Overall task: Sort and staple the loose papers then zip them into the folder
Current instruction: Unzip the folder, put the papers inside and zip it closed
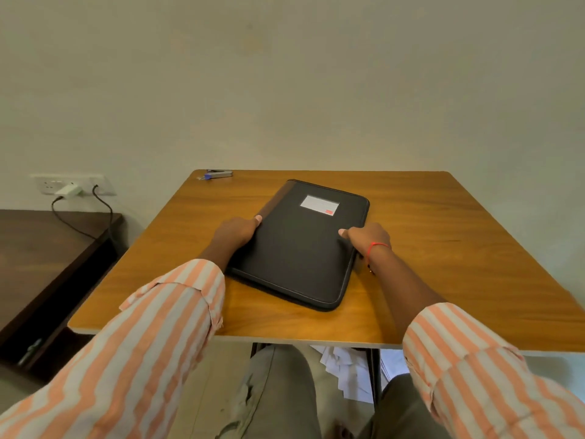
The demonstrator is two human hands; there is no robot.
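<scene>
A black zip folder (297, 248) with a brown spine and a white label lies closed and flat in the middle of the wooden table (443, 248). My left hand (235, 231) grips its left spine edge, thumb on the cover. On the folder's right edge rests my right hand (367, 239), which holds that edge with the thumb on top. A silver stapler (218, 175) with a blue tip lies at the table's far left corner, apart from both hands. Loose white papers (345, 369) lie on the floor under the table.
A dark wooden side table (47, 258) stands to the left. On the wall behind it a socket (71, 185) holds a white charger with a black cable hanging down. A plain wall runs along the table's far edge. My knees are below the near edge.
</scene>
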